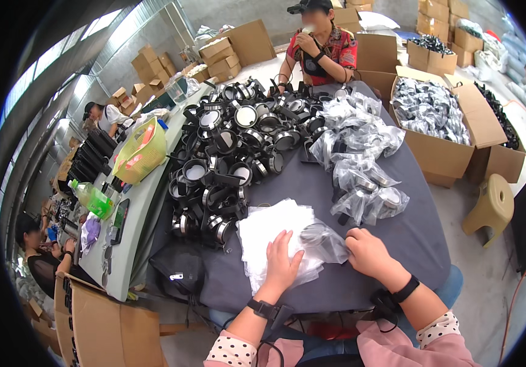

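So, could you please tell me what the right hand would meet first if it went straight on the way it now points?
Most likely the clear plastic bag lying on the white stack; the right hand seems to be at its edge, though contact is hard to judge.

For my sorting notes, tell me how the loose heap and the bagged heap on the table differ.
The loose heap is bare black and silver; the bagged heap is in clear plastic. The loose heap covers more table than the bagged heap. The loose heap lies left, the bagged heap right. Both rest on the dark tabletop.
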A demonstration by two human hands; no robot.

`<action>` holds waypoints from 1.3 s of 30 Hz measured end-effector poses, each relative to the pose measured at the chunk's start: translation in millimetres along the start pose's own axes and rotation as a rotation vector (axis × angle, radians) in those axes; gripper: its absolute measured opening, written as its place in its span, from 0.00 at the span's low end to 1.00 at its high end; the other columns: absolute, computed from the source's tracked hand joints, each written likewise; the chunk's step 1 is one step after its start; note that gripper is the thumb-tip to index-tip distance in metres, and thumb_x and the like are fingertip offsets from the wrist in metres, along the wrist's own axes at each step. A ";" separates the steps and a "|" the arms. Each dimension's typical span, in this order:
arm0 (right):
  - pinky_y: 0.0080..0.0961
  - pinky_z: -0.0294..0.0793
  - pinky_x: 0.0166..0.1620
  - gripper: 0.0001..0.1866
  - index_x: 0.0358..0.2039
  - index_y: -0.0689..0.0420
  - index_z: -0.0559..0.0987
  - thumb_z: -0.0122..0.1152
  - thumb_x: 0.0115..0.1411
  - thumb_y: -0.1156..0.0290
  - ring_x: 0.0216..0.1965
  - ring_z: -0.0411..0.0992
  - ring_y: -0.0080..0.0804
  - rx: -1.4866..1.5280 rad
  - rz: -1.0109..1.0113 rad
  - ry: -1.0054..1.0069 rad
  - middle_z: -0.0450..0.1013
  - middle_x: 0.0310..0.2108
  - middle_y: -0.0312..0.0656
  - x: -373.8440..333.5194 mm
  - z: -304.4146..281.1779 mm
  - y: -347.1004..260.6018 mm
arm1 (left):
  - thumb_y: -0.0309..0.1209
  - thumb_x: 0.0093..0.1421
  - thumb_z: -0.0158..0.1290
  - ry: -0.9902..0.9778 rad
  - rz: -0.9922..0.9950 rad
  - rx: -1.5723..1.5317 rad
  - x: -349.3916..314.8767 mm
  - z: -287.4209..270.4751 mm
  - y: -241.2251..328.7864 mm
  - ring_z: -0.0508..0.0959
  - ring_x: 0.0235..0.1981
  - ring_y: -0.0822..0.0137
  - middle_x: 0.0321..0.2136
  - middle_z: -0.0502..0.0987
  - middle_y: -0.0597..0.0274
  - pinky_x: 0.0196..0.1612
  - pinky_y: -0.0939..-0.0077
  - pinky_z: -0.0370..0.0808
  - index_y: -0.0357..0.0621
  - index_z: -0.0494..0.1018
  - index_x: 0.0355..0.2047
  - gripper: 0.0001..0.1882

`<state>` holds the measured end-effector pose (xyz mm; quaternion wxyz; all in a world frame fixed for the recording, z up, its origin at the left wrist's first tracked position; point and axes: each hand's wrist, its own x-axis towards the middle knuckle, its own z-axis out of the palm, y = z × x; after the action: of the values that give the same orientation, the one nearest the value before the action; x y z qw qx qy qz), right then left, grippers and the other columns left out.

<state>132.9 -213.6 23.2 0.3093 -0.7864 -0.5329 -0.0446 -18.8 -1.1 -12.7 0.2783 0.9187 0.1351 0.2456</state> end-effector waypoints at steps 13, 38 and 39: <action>0.44 0.74 0.41 0.24 0.51 0.58 0.69 0.62 0.57 0.60 0.37 0.76 0.54 0.328 0.392 -0.256 0.77 0.31 0.55 36.4 -11.3 -22.6 | 0.32 0.56 0.55 -0.037 0.025 0.163 16.6 6.1 6.4 0.72 0.48 0.51 0.42 0.75 0.52 0.53 0.53 0.64 0.40 0.75 0.40 0.12; 0.26 0.74 0.26 0.29 0.57 0.62 0.63 0.61 0.56 0.78 0.22 0.75 0.29 0.617 0.741 0.365 0.71 0.22 0.40 -4.2 -34.0 61.5 | 0.26 0.55 0.59 0.069 -0.069 -0.111 30.2 14.7 4.0 0.76 0.33 0.55 0.29 0.76 0.54 0.36 0.63 0.73 0.39 0.72 0.31 0.07; 0.28 0.74 0.28 0.30 0.58 0.61 0.63 0.63 0.55 0.75 0.23 0.75 0.33 0.256 0.675 0.300 0.72 0.23 0.41 -7.1 -36.4 60.6 | 0.26 0.55 0.59 0.075 -0.075 -0.111 30.1 13.2 4.9 0.76 0.33 0.55 0.29 0.76 0.54 0.36 0.63 0.73 0.39 0.72 0.31 0.07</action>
<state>191.8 -253.4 23.1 0.4767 -0.8572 -0.1943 0.0119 14.1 0.6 -8.1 0.3327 0.8863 0.1659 0.2762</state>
